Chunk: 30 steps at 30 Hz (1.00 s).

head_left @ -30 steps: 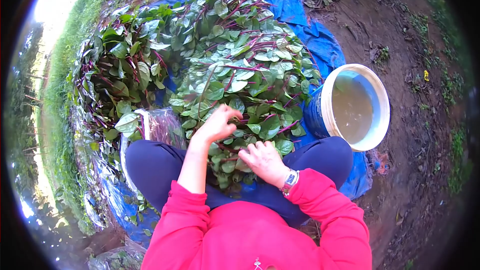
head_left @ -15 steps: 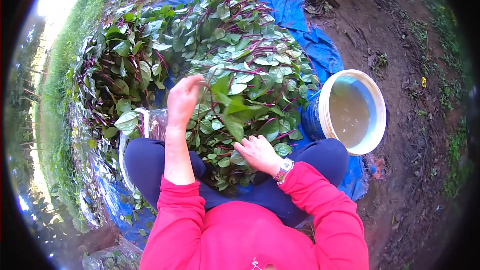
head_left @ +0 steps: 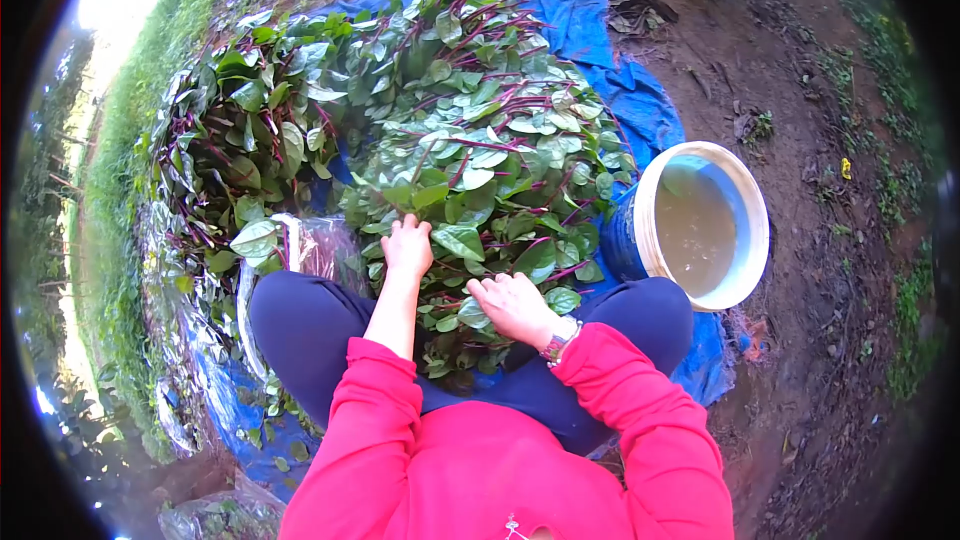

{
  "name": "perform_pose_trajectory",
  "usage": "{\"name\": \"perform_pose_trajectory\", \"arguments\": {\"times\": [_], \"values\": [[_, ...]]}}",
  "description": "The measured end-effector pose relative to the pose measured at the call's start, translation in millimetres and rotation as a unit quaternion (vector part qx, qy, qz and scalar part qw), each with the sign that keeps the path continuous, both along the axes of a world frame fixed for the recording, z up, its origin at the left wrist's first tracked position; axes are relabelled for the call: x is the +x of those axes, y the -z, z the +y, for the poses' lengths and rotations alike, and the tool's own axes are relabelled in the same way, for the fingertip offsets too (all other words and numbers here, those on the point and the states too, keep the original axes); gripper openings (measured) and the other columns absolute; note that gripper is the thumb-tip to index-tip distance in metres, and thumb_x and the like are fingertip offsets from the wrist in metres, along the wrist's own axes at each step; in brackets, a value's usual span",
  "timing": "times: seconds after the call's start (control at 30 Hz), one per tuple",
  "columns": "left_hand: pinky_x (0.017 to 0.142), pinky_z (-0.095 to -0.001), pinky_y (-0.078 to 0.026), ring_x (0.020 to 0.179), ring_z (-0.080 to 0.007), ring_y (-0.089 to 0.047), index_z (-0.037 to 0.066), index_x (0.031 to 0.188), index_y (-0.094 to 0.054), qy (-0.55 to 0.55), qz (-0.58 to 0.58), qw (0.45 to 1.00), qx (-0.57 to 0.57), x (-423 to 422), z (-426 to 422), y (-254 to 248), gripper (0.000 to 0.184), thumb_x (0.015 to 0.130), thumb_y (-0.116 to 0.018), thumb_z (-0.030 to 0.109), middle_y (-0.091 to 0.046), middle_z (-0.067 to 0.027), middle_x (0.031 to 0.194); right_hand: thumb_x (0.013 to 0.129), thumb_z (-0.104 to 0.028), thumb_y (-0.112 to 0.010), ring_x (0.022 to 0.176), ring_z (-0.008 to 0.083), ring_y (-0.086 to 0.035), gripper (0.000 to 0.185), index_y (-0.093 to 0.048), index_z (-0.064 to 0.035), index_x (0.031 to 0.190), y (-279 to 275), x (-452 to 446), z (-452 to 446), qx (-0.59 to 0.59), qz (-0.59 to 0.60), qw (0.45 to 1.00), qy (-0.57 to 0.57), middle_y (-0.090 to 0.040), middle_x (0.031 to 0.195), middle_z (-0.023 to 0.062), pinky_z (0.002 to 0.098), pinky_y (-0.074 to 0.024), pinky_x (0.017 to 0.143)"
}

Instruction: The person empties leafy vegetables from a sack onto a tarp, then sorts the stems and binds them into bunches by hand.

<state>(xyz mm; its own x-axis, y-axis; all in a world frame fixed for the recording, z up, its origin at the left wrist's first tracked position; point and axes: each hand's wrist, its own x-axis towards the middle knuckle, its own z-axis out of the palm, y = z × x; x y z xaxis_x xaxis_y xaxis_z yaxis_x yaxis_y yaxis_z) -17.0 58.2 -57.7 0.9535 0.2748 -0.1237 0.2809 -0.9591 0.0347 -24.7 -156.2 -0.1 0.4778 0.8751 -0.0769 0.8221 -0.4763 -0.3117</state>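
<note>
Leafy stems with purple stalks and broad green leaves, like Malabar spinach, lie in a large pile [head_left: 520, 130] in front of me. My left hand [head_left: 408, 248] is at the near edge of the pile, its fingers bent down on a leafy stem [head_left: 428, 195] whose leaves spread just beyond the fingertips. Over the stems close to my lap, my right hand [head_left: 517, 308] is closed, with a leaf [head_left: 474, 313] showing under its fingers; how many stems it grips is hidden. A watch [head_left: 562, 338] sits on the right wrist.
A bucket of cloudy water [head_left: 700, 230] stands tilted beside my right knee. Blue tarp [head_left: 570, 5] lies under the stems. More stems [head_left: 250, 130] are heaped at left, near a clear plastic wrap [head_left: 325, 248]. Bare soil [head_left: 800, 340] runs along the right.
My left hand has come down and to the right from its raised position, bringing the leafy stem lower onto the pile. My right hand has barely moved.
</note>
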Motion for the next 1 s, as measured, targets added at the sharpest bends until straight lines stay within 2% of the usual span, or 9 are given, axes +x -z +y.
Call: {"name": "perform_pose_trajectory", "arguments": {"times": [0.07,0.27,0.4,0.47,0.53,0.7,0.8,0.9,1.0], "values": [[0.078,-0.0474,-0.046,0.107,-0.0300,-0.047,0.019,0.105,-0.061,-0.014,0.002,0.999,-0.029,-2,4,13,0.036,0.071,-0.057,0.006,-0.047,-0.0066,0.109,0.069,-0.010,-0.059,0.079,0.0210,-0.060,0.033,-0.051,-0.0081,0.101,4,-1,-1,0.026,-0.019,0.999,0.014,-0.058,0.082,0.0042,0.0361,-0.0455,0.061],[0.082,-0.0434,-0.038,0.105,-0.0254,-0.046,0.016,0.083,-0.066,-0.003,-0.001,0.999,0.052,13,4,-6,0.010,0.074,-0.062,0.016,-0.047,-0.0061,0.105,0.073,-0.012,-0.055,0.076,0.0195,-0.058,0.019,-0.052,-0.0105,0.092,4,3,-4,0.007,-0.063,0.997,0.042,-0.056,0.078,0.0028,0.0359,-0.0439,0.062],[0.085,-0.0458,-0.035,0.101,-0.0229,-0.050,0.014,0.081,-0.063,0.066,-0.117,0.987,-0.092,23,-13,-73,0.022,0.071,-0.069,0.033,-0.056,-0.0042,0.099,0.071,-0.010,-0.057,0.076,0.0208,-0.056,0.021,-0.053,-0.0110,0.091,-8,16,-3,0.026,-0.106,0.990,0.086,-0.054,0.080,0.0035,0.0355,-0.0422,0.063],[0.083,-0.0441,-0.039,0.094,-0.0242,-0.055,0.012,0.088,-0.062,0.070,-0.091,0.986,-0.118,24,-16,-90,0.026,0.073,-0.066,0.033,-0.060,-0.0068,0.090,0.070,-0.009,-0.056,0.078,0.0212,-0.055,0.020,-0.053,-0.0104,0.089,-14,26,-6,0.044,-0.119,0.986,0.106,-0.053,0.082,0.0042,0.0346,-0.0425,0.063],[0.078,-0.0419,-0.043,0.086,-0.0286,-0.058,0.009,0.094,-0.058,0.020,0.011,0.950,-0.311,26,-14,-94,0.030,0.075,-0.064,0.031,-0.062,-0.0111,0.086,0.069,-0.009,-0.055,0.079,0.0208,-0.054,0.021,-0.053,-0.0098,0.090,-22,33,-12,0.054,-0.140,0.983,0.107,-0.051,0.082,0.0045,0.0347,-0.0424,0.065],[0.068,-0.0352,-0.046,0.074,-0.0246,-0.060,0.004,0.091,-0.057,0.024,-0.104,0.894,-0.435,17,-22,-63,0.022,0.074,-0.065,0.017,-0.061,-0.0094,0.078,0.071,-0.013,-0.054,0.101,0.0267,-0.050,0.015,-0.054,-0.0098,0.086,-43,45,-23,0.105,-0.242,0.963,0.054,-0.051,0.099,0.0096,0.0409,-0.0435,0.078],[0.074,-0.0298,-0.045,0.082,-0.0125,-0.056,0.004,0.095,-0.058,0.000,0.077,0.796,-0.600,12,-26,-62,0.024,0.075,-0.067,0.014,-0.061,-0.0020,0.087,0.073,-0.012,-0.054,0.105,0.0303,-0.048,0.017,-0.054,-0.0111,0.089,-50,55,-25,0.122,-0.246,0.961,0.024,-0.051,0.105,0.0117,0.0426,-0.0424,0.083],[0.081,-0.0266,-0.041,0.086,-0.0108,-0.052,0.005,0.097,-0.058,0.066,0.166,0.733,-0.657,12,-20,-62,0.026,0.076,-0.068,0.017,-0.059,-0.0015,0.091,0.075,-0.013,-0.052,0.099,0.0272,-0.051,0.019,-0.055,-0.0128,0.094,-35,58,-28,0.091,-0.174,0.980,0.000,-0.054,0.101,0.0085,0.0428,-0.0420,0.082],[0.088,-0.0306,-0.040,0.094,-0.0169,-0.054,0.004,0.102,-0.059,0.056,0.138,0.785,-0.602,30,-1,-57,0.031,0.078,-0.065,0.023,-0.060,-0.0073,0.096,0.075,-0.013,-0.051,0.091,0.0231,-0.053,0.024,-0.054,-0.0142,0.099,-29,57,-22,0.042,-0.089,0.995,-0.029,-0.055,0.091,0.0036,0.0394,-0.0416,0.076]]}}
